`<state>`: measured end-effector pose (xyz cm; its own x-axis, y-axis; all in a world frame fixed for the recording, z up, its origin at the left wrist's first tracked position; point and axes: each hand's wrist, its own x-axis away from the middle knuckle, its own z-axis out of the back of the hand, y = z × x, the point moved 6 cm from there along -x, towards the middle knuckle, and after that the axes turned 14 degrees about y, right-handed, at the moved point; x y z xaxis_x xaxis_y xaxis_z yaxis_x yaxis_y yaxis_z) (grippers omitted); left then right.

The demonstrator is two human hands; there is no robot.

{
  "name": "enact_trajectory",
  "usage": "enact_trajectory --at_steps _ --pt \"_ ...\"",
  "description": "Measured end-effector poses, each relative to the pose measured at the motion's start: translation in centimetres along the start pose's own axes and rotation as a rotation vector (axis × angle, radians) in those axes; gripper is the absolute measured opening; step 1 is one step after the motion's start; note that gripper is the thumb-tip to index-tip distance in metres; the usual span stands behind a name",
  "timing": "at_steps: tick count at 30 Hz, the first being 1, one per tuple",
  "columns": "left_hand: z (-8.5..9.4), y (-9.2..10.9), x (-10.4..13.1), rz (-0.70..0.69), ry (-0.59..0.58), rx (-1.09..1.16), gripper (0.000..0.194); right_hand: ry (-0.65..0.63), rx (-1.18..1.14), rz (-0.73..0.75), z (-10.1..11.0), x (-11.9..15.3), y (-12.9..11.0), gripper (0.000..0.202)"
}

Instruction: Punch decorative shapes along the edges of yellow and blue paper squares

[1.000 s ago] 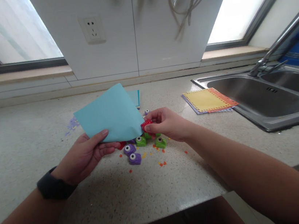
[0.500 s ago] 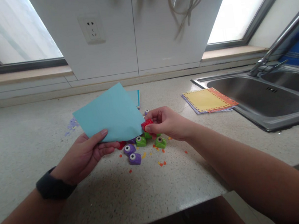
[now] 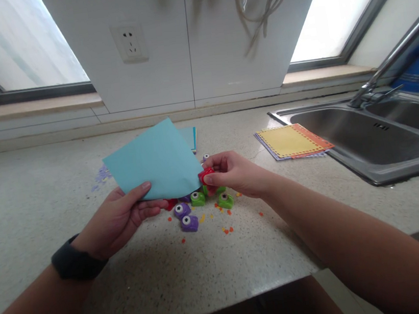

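Note:
My left hand [image 3: 125, 217] grips a sheet of light blue paper [image 3: 156, 161] by its near edge, thumb on top and fingers beneath. A red craft paper punch [image 3: 206, 176] is pinched in my right hand [image 3: 234, 171], at the sheet's right corner. Whether the paper's edge sits inside the punch's slot I cannot tell. Below the sheet, on the counter, lie purple punches [image 3: 189, 223] and green punches [image 3: 225, 200] with white round tops bearing dark shapes. Another red punch [image 3: 171, 203] is partly hidden beside my left fingertips.
Orange and yellow paper bits [image 3: 227, 230] are scattered near the punches, purple bits [image 3: 102, 175] farther left. Behind the blue sheet lies more paper [image 3: 193, 137]. A stack of yellow, orange and purple sheets with punched borders [image 3: 288, 140] lies beside the steel sink [image 3: 364, 131].
Hardly anything differs. Both hands, the blue sheet and the red punch keep their places, apart from a very slight shift of the whole view.

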<state>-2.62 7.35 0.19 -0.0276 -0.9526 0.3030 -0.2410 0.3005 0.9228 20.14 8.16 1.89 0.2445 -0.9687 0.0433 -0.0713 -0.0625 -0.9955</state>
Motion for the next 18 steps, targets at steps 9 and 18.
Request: enact_trajectory --at_steps 9,18 --pt "0.18 0.03 -0.02 -0.013 -0.020 -0.072 0.014 -0.035 0.020 -0.009 0.39 -0.04 0.34 0.029" --pt "0.09 0.06 0.00 -0.028 -0.021 -0.080 0.015 -0.017 0.043 -0.020 0.33 -0.20 0.71 0.031"
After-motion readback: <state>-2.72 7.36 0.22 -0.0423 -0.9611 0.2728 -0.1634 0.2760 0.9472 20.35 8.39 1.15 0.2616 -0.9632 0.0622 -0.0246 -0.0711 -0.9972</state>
